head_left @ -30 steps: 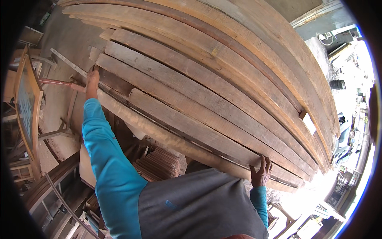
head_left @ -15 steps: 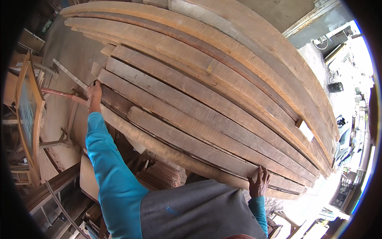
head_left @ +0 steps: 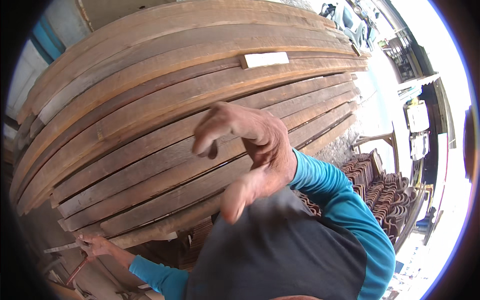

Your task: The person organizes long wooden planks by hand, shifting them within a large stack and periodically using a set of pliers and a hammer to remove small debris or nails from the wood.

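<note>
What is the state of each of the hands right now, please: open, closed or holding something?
Left hand: at the wooden planks' left ends; its grip cannot be told.
Right hand: open and empty, fingers curved.

Turquoise long sleeves point(head_left: 345, 200), dark grey shirt body point(head_left: 285, 250) (softly creased), bare hands point(head_left: 272, 137)

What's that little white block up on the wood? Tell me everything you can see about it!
The block is small and oblong, with straight edges. Its biggest visible face is bright white, and its narrow left side is brown, so it may be wood. It looks whole. It lies lengthwise among the long brown planks, toward their far side. Neither the left hand nor the right hand touches it. Its underside is hidden.
</note>
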### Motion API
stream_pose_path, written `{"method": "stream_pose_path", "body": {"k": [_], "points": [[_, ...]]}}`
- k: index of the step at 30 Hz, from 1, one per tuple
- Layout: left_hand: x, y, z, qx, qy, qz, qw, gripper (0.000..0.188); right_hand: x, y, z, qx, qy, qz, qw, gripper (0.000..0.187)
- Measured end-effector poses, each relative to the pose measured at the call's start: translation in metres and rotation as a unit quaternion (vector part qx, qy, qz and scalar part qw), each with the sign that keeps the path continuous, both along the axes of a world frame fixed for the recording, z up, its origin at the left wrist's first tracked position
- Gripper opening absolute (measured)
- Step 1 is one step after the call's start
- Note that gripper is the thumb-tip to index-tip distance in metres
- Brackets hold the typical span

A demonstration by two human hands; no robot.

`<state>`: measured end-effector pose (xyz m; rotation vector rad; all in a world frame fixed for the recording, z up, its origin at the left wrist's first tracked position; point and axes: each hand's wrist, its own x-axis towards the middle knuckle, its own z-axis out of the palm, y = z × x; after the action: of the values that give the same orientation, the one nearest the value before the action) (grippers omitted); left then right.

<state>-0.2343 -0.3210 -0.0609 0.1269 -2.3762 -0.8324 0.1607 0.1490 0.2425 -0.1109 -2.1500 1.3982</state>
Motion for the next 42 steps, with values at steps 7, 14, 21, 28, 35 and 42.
{"method": "stream_pose_path", "body": {"k": [7, 14, 21, 28, 35, 42], "points": [[0.16, 0.087, 0.061, -0.002, -0.016, -0.079, 0.997, 0.066, 0.039, 0.058, 0.035, -0.082, 0.238, 0.119, 0.96, 0.051], [0.265, 0.151, 0.076, 0.023, -0.171, -0.036, 0.984, 0.066, 0.083, 0.19, 0.007, -0.082, 0.292, 0.0, 0.953, 0.043], [0.339, 0.151, 0.059, 0.095, -0.197, -0.083, 0.972, 0.057, 0.083, 0.434, -0.099, 0.405, -0.281, -0.356, 0.794, 0.092], [0.4, 0.187, 0.093, 0.045, -0.238, -0.078, 0.967, 0.055, 0.075, 0.51, -0.104, 0.44, -0.33, -0.279, 0.787, 0.083], [0.386, 0.215, 0.108, 0.118, -0.163, -0.145, 0.969, 0.031, 0.116, 0.52, -0.11, 0.524, -0.282, -0.304, 0.743, 0.066], [0.377, 0.334, 0.12, 0.348, -0.266, -0.304, 0.846, 0.039, 0.196, 0.387, -0.02, 0.589, -0.098, -0.308, 0.741, 0.061]]}}
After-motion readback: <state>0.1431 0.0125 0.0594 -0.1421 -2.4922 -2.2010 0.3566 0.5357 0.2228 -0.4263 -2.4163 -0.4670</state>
